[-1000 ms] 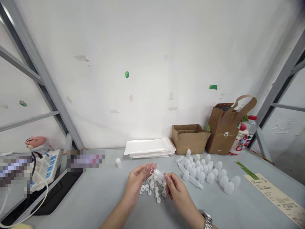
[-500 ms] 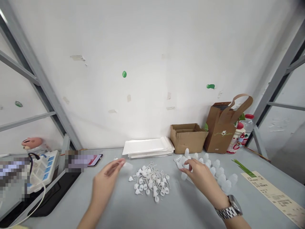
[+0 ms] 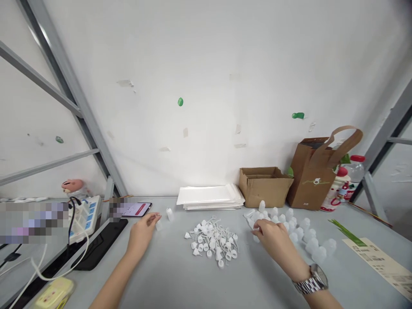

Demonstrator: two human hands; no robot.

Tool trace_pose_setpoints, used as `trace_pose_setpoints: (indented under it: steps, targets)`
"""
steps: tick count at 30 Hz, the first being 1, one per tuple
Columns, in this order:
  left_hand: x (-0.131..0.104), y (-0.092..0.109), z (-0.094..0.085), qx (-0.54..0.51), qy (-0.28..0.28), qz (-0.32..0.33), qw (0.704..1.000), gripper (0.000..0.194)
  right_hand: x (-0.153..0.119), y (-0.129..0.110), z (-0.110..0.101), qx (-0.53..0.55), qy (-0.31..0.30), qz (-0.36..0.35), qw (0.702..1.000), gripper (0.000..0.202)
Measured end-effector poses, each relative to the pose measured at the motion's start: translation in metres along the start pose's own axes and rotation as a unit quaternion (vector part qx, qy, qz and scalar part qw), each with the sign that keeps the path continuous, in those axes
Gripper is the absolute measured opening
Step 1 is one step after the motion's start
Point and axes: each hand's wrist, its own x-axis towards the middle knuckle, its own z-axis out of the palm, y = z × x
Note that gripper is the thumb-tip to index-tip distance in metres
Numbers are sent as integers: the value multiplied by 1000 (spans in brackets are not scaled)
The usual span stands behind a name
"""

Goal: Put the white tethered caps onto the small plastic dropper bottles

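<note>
Reading from the left: a white power strip with blue-marked sockets [image 3: 92, 216] and plugged cables sits at the edge, then a long glossy black slab [image 3: 99, 245] and a phone with a lit screen [image 3: 137, 209]. The left hand [image 3: 140, 235] has a narrow grip, thumb and fingertips apparently on the upper end of a small translucent plastic bottle [image 3: 159, 225], low over or on the grey counter [image 3: 180, 279]; blur hides any contact beneath. Just beside it, a second small bottle [image 3: 170, 214] stands upright.

Handling estimate: bottles very light, thin-walled, soft enough to dent, smooth and easily tipped; best taken lightly by the body, low down. Fragility low.

Centre: a loose heap of white plastic caps with thin curled stems [image 3: 210, 241] lies between the hands. Stems look flexible and tangled; single caps are better lifted by the rim. Behind, a stack of flat white envelopes [image 3: 209, 195].

Right: the right hand [image 3: 273, 240] reaches over a cluster of frosted, dome-topped bottles [image 3: 312, 246]; fingers curled, grip contents hidden, cannot tell. An open brown cardboard box [image 3: 265, 191] and brown paper bag [image 3: 310, 184] limit reach behind the cluster; neighbouring bottles crowd the fingers.
</note>
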Motion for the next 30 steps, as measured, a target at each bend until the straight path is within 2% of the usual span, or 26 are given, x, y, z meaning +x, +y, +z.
trace_pose_setpoints:
  steps: [4,9,13,17,19,21,22,24,25,26,27,29,30]
  targets:
    - [5,0,11,0,0,13,1000,25,-3,-14,-7,96,-22,-22,995,18]
    - [6,-2,17,8,-13,18,1000,25,-20,-44,-12,220,-113,-142,958,14]
    - [6,-3,22,23,-20,21,999,32,-33,-62,-5,220,-147,-190,945,9]
    - [3,-3,19,47,-9,24,999,56,-38,-65,7,198,-156,-199,947,3]
    - [-2,1,12,61,7,24,998,71,-38,-64,11,182,-163,-202,949,4]
    - [-10,9,4,75,38,29,996,76,-38,-63,14,167,-167,-208,949,4]
    - [-15,13,0,83,60,36,994,73,-38,-63,15,161,-167,-212,949,3]
    - [-24,24,-4,104,152,85,979,58,-39,-64,16,150,-163,-222,949,4]
    - [-29,29,-4,98,171,112,974,50,-41,-66,17,144,-158,-228,950,5]
    - [-34,34,-2,86,164,130,974,43,-43,-67,18,135,-149,-236,951,8]
    - [-38,39,1,69,130,144,979,36,-46,-69,20,126,-133,-246,952,11]
    - [-47,49,13,30,-5,171,985,28,-54,-71,26,113,-85,-275,951,18]
    - [-51,54,20,21,-50,189,981,24,-59,-72,30,112,-55,-295,947,20]
